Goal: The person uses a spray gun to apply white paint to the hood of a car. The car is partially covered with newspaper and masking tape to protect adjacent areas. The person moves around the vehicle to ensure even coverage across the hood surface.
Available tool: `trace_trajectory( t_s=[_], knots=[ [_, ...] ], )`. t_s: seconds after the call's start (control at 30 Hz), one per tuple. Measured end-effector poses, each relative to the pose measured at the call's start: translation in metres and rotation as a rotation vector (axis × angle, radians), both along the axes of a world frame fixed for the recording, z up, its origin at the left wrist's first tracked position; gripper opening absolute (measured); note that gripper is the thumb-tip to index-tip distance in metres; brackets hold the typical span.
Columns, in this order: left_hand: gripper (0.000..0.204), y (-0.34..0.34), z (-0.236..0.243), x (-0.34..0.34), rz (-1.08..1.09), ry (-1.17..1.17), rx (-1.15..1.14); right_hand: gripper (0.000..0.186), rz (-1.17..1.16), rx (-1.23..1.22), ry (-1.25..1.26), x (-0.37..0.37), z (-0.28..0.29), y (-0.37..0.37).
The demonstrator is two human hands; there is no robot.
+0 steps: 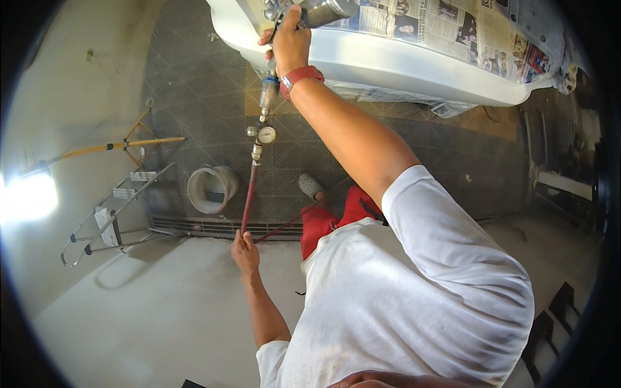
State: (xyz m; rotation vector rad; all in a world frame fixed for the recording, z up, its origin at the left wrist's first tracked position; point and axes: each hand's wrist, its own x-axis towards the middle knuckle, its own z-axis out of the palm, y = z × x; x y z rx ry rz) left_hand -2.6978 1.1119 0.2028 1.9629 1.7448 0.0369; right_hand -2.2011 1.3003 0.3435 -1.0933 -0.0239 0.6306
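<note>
My right hand is wrapped round the grip of a metal spray gun at the top of the view, with a red watch on that wrist. Below the grip hangs a fitting with a round pressure gauge, from which a dark red air hose runs down. Lower and to the left, my left hand is closed on that hose. Close beyond the gun lies a glossy white car body panel, partly covered with newspaper. The gun's front end is partly cut off by the frame's top edge.
A white bucket lies on its side on the dark grated floor. To the left are a folding stepladder, a yellow stand and a bright lamp. The hose trails past my legs near a floor grille.
</note>
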Motion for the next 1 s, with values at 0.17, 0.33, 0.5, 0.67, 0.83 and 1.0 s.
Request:
trace_trajectory(
  t_s=[0.17, 0.33, 0.5, 0.67, 0.83, 1.0],
  knots=[
    [0.056, 0.073, 0.035, -0.010, -0.053, -0.027, 0.008, 0.062, 0.013, 0.070, -0.012, -0.014, 0.046, 0.019],
    [0.043, 0.085, 0.008, -0.014, -0.292, -0.076, 0.091, 0.062, 0.094, 0.035, 0.001, -0.007, 0.027, 0.025],
    [0.039, 0.034, -0.010, 0.044, -0.810, -0.237, -0.062, 0.062, 0.178, -0.345, -0.141, 0.030, -0.032, -0.051],
    [0.039, -0.014, -0.008, 0.136, -1.012, -0.257, -0.428, 0.059, 0.074, -0.534, -0.211, 0.095, -0.058, -0.174],
    [0.036, -0.069, -0.032, 0.228, -1.156, -0.295, -0.628, 0.057, -0.027, -0.676, -0.213, 0.168, -0.044, -0.304],
    [0.042, -0.130, -0.037, 0.318, -1.322, -0.097, -0.745, 0.059, -0.153, -0.731, -0.219, 0.248, -0.031, -0.423]
  ],
)
